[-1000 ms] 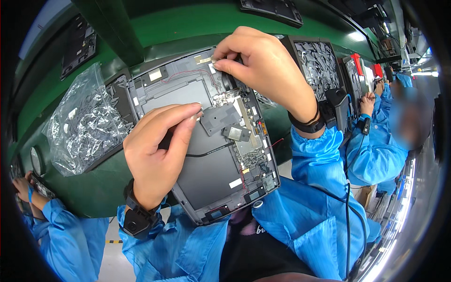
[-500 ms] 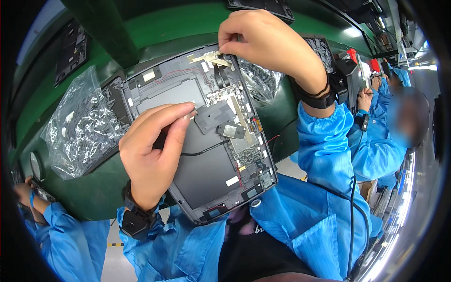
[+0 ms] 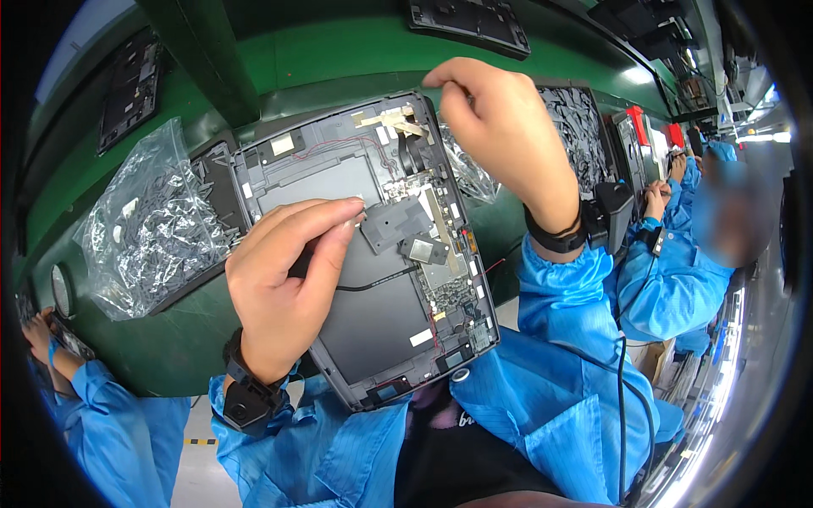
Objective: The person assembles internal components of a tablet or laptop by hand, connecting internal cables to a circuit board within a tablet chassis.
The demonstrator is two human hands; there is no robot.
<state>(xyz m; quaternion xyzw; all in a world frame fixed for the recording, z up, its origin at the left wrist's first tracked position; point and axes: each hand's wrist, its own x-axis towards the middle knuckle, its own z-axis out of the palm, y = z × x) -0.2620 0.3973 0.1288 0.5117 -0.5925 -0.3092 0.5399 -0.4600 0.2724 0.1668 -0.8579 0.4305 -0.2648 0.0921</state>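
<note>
In front of me lies an opened dark-grey tablet-like casing (image 3: 385, 334), tilted, its circuit board (image 3: 453, 292) and thin red wires exposed. My left hand (image 3: 292, 279) reaches over its middle, thumb and forefinger pinched on something small that I cannot make out. Just right of those fingertips is a flat grey plate (image 3: 396, 222), with a small dark module (image 3: 423, 251) below it. A black cable (image 3: 373, 284) runs between the left hand and the module. Beyond the far right corner, near beige tape strips (image 3: 394, 121), my right hand (image 3: 508, 127) has curled fingers; what they hold, if anything, is hidden.
At left, a clear plastic bag (image 3: 157, 229) of dark small parts lies across a tray (image 3: 212, 182). Another parts tray (image 3: 572, 127) stands behind my right wrist. A dark casing (image 3: 470, 25) lies at the far side. Co-workers in blue sleeves (image 3: 127, 423) sit on both sides.
My right hand has come off the taped corner and moved right and nearer. The casing and my left hand have shifted slightly right and nearer. The tape strips lie differently.
</note>
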